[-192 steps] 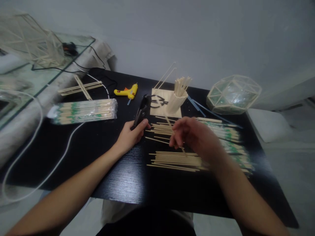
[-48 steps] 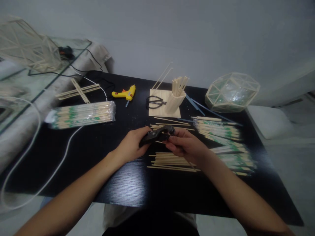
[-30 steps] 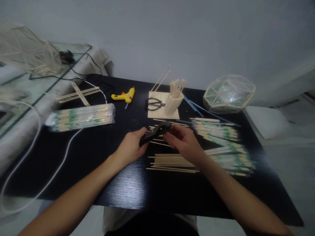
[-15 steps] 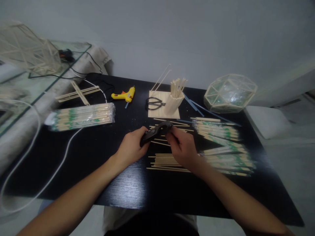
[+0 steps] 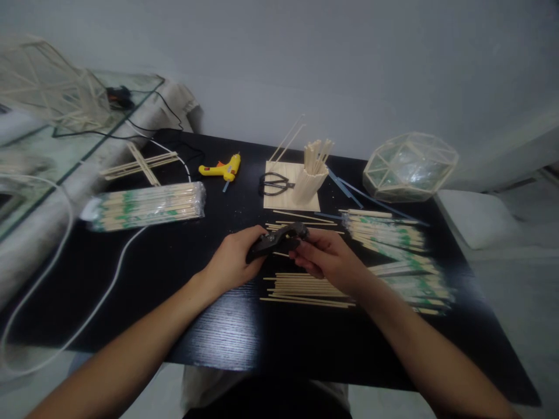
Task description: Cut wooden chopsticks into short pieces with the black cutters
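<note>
A dark tool (image 5: 276,240), its exact kind hard to make out, is held above the black table. My left hand (image 5: 233,256) is closed round its left end. The fingers of my right hand (image 5: 327,256) are pinched at its right end. Loose wooden sticks (image 5: 301,288) lie on the table below my hands, and more lie just behind the tool. Beyond them, black-handled scissors (image 5: 276,184) rest on a light wooden board (image 5: 279,202), beside a stick-walled holder (image 5: 308,185) full of upright sticks.
A yellow glue gun (image 5: 222,169) and a wrapped stick pack (image 5: 146,205) lie to the left, near a white cable (image 5: 117,270). On the right are wrapped stick bundles (image 5: 386,230) and a faceted stick frame (image 5: 408,166). A glass-topped table (image 5: 131,105) stands far left.
My right hand has shifted slightly down and right on the tool, with its fingers now more below the right end. The tool has tilted a little flatter.
</note>
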A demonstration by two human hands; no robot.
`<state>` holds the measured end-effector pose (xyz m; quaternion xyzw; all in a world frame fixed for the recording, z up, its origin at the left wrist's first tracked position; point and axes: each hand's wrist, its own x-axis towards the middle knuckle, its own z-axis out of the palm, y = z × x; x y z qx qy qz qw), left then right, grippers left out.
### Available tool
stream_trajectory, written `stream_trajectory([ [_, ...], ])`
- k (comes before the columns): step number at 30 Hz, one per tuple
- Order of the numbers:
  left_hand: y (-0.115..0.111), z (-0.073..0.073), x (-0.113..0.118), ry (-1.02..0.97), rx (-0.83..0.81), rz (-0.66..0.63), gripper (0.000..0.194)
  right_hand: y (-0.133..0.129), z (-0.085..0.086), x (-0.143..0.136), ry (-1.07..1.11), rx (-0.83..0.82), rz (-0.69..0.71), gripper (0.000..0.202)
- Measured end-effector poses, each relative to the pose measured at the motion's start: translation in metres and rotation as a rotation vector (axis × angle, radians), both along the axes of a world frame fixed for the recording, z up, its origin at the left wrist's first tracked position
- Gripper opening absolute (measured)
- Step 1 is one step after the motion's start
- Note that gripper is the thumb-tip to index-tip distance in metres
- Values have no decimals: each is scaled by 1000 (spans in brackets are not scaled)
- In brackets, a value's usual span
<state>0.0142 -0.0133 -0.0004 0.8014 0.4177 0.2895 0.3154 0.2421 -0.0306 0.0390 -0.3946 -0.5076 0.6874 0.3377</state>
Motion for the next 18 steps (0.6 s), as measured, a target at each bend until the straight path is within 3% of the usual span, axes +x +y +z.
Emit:
stream_trajectory([
  [8,0,5,0,-24,-53,-63,12,2,-1,4,239,-310,119,34],
  [18,-2,8,0,70,-113,-24,15,3,3,5,222,-310,66,32],
])
